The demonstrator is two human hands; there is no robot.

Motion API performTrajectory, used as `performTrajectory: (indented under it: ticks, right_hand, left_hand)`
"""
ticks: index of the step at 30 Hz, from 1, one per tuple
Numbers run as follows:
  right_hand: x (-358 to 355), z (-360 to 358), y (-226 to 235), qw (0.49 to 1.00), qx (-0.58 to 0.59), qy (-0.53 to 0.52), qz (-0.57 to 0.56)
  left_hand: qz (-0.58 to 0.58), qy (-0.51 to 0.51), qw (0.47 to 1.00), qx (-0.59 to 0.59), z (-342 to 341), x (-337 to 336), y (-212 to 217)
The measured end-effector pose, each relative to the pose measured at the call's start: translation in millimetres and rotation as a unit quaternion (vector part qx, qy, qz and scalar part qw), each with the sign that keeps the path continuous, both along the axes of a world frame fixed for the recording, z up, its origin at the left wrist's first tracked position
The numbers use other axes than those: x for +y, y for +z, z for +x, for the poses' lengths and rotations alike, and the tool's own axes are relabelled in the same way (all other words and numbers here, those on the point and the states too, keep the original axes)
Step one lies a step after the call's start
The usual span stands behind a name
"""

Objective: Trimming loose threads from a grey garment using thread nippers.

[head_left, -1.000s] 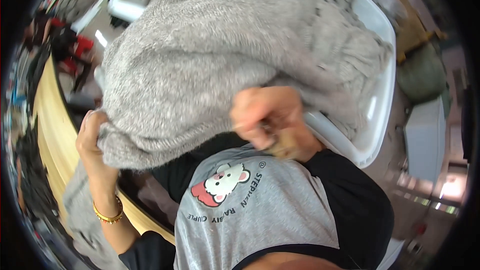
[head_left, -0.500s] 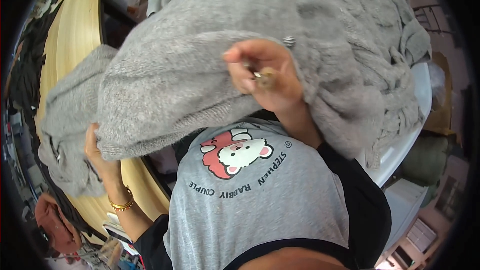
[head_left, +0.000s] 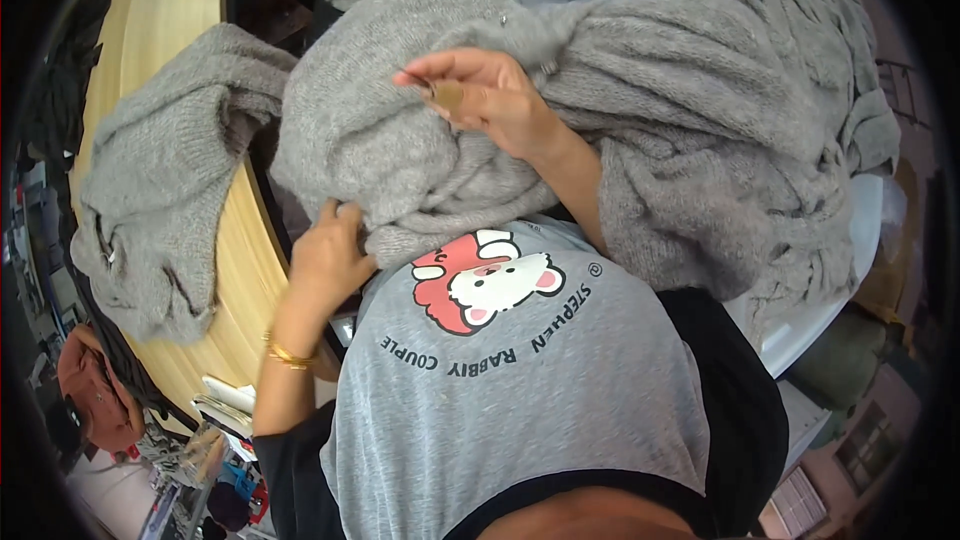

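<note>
A fuzzy grey knitted garment (head_left: 350,130) with small shiny buttons lies bunched in front of me, across my lap. My left hand (head_left: 330,260) is closed on its lower edge, fingertips partly hidden by the knit. Raised over the middle of the garment, my right hand (head_left: 500,105) pinches a small slim tool (head_left: 447,94) with a brownish-gold end. The tool's exact kind cannot be made out. Gathered folds of grey knit stretch right from beneath my right forearm.
Left of me is a light wooden table (head_left: 165,0) with another grey knitted piece (head_left: 160,190) on it. A pale plastic tub (head_left: 868,230) at the right holds more grey knits (head_left: 800,70). Notebook-like items (head_left: 228,402) lie at the table's near edge.
My left hand has moved right, drawing the garment's edge closer to my body. The spread knit has bunched up. My right hand has moved slightly left and up, still holding the tool.
</note>
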State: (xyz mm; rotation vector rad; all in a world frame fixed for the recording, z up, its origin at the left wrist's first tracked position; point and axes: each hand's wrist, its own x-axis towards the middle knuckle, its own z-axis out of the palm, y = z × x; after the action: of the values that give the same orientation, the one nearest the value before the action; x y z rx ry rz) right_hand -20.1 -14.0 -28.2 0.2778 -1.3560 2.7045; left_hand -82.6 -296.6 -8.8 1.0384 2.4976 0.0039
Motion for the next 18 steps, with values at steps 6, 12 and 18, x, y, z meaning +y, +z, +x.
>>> performTrajectory:
  ticks: [6, 12, 18]
  right_hand:
    - [-1.1, 53.4, 2.8, 0.996, -0.040, -0.033, 0.072]
    - [-5.3, 54.7, 11.4, 0.998, -0.039, -0.044, 0.034]
    - [3.2, 54.1, 2.7, 0.994, -0.035, -0.096, 0.033]
  left_hand:
    - [0.006, -0.124, 0.977, -0.173, -77.9, 57.1, 87.2]
    - [0.370, -0.254, 0.884, -0.130, -115.9, 206.7, 25.9]
    - [0.265, -0.379, 0.881, 0.103, -124.7, 258.5, -66.8]
